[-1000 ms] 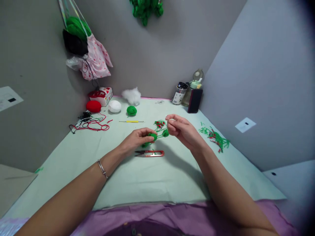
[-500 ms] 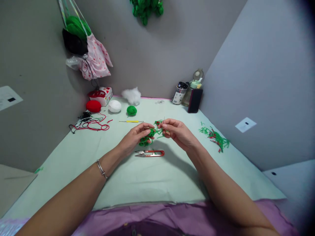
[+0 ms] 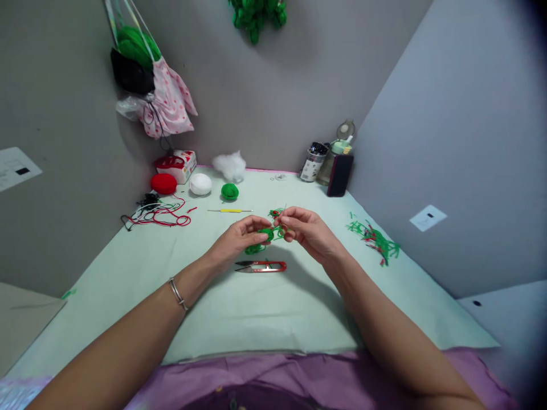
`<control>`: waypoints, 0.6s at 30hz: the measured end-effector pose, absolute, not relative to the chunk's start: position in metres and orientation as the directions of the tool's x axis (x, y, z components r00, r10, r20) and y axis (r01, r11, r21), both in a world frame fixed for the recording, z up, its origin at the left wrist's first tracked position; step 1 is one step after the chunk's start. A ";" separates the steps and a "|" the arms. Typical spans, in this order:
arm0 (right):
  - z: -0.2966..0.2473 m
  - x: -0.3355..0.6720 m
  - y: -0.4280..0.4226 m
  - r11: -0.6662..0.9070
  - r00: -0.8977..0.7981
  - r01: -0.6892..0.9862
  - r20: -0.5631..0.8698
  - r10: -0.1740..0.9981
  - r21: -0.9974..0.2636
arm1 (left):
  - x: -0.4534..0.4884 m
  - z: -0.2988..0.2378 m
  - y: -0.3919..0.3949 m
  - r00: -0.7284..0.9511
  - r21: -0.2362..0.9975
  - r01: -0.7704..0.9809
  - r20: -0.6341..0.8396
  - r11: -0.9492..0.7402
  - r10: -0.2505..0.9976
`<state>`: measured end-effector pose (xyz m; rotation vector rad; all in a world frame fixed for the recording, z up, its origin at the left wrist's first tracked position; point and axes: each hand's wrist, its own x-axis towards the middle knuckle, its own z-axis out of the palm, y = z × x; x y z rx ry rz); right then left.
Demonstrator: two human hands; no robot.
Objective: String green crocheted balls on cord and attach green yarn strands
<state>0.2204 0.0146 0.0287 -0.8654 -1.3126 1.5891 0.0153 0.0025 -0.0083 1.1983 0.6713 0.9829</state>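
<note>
My left hand [image 3: 241, 239] is closed on a green crocheted piece [image 3: 265, 233], thumb on top and fingers behind. More green yarn work [image 3: 255, 249] hangs below its fingers. Close on the right, my right hand [image 3: 305, 228] pinches green yarn [image 3: 280, 231] that runs across to the piece; a needle cannot be made out in its fingertips. Behind the hands lies a small red and green bundle [image 3: 274, 213], partly hidden. Thread snips [image 3: 261, 266] with a red handle rest on the table just in front of the hands, blades to the left.
A yellow-handled crochet hook [image 3: 231, 210] lies beyond the left hand. Behind are green [image 3: 229, 192], white [image 3: 200, 184] and red [image 3: 163, 184] yarn balls and white stuffing [image 3: 231, 166]. Tangled yarn [image 3: 166, 213] lies left, green scraps [image 3: 376, 239] right. A phone [image 3: 341, 175] leans at the back right.
My left thumb and fingers have shifted on the green piece, which has turned and moved slightly right. My right hand stays nearly in place with its pinch.
</note>
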 end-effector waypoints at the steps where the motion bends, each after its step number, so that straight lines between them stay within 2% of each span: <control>1: 0.029 0.220 0.014 -0.065 -0.378 -0.195 0.014 0.926 -0.979 | 0.015 -0.008 0.003 0.441 0.965 -0.256 0.061 0.061 0.895; 10: 0.031 0.219 0.013 -0.032 -0.341 -0.182 0.033 0.939 -0.983 | 0.014 -0.005 0.003 0.355 0.963 -0.271 0.113 -0.013 0.928; 18: 0.025 0.215 0.012 0.019 -0.293 -0.078 0.041 0.955 -0.997 | 0.017 -0.002 -0.002 0.411 0.970 -0.237 0.044 0.060 0.910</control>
